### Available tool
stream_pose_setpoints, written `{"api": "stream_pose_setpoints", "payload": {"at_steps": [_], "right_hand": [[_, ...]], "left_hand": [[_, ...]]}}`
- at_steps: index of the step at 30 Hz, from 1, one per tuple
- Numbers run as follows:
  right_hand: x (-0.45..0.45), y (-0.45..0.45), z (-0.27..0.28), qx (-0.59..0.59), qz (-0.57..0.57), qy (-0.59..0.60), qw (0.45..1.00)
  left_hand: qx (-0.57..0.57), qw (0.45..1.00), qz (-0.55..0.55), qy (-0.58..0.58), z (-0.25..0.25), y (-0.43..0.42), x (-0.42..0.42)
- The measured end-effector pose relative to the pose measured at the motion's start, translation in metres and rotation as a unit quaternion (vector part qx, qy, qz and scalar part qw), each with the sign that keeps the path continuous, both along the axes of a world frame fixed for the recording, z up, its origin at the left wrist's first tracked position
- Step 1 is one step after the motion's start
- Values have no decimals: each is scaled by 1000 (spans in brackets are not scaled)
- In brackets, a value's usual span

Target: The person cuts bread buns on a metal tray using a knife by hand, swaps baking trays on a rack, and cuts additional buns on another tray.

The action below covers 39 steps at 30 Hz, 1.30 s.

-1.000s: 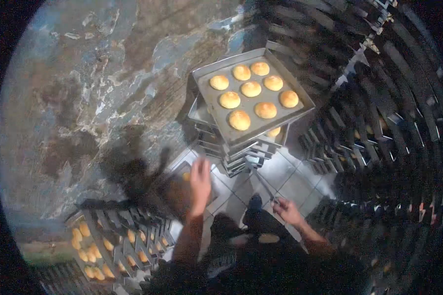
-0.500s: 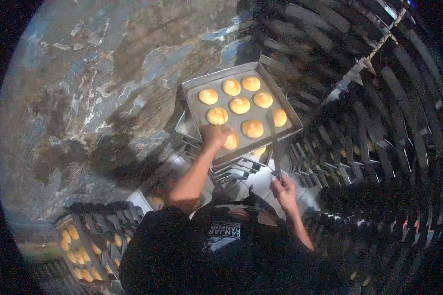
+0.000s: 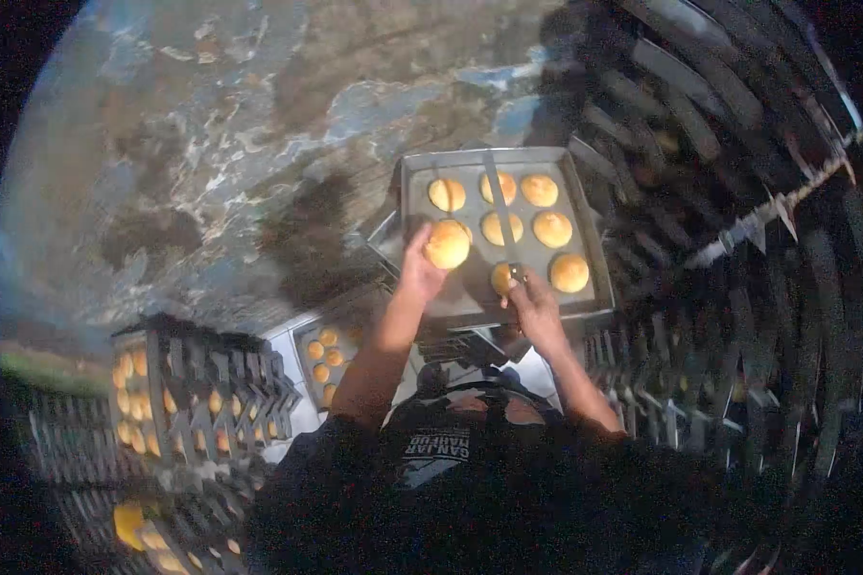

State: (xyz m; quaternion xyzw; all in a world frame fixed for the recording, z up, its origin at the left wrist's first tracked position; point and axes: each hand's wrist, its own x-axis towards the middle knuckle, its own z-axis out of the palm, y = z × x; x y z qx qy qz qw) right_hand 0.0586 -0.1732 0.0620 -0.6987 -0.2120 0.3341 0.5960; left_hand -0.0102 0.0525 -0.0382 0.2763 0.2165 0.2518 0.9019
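My left hand [image 3: 422,264] holds up a round golden bun [image 3: 447,243] over the left side of a square metal tray [image 3: 599,251]. My right hand [image 3: 532,299] is closed round the dark handle of a long flat blade [image 3: 497,196], which points away from me across the tray. Several more golden buns [image 3: 552,229] lie on the tray in rows. One bun [image 3: 501,278] is partly hidden behind my right hand. More trays are stacked under this one.
A rack with trays of buns [image 3: 136,402] stands at the lower left. Lower down, another tray with buns [image 3: 309,337] lies near floor tiles. A worn, stained wall [image 3: 259,125] fills the upper left. Dark racks [image 3: 738,316] line the right side.
My left hand has lifted a bun off the tray's near left corner. My right hand has moved in over the tray's near edge with the blade. The view has turned.
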Motion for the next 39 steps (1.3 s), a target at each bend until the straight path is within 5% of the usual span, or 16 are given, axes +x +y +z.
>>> {"api": "stream_pose_setpoints", "payload": {"at_steps": [2,13,32,34,38,39], "right_hand": [[7,6,0,-3,47,6,999],[-4,0,-11,-1,110,-143,984],[-26,-16,6,-24,28,-112,993],[-25,-28,-8,-42,57,-249,966],[-32,-45,-19,0,41,-258,965],[-27,-39,4,-61,54,-161,984]], "left_hand": [[-103,992,20,-62,21,3,4],[-101,977,155,-105,45,3,27],[-118,984,37,-128,42,-28,25],[-120,983,57,-125,53,-16,23],[-49,997,28,-55,41,-20,21],[-39,998,16,-55,41,-36,24]]}}
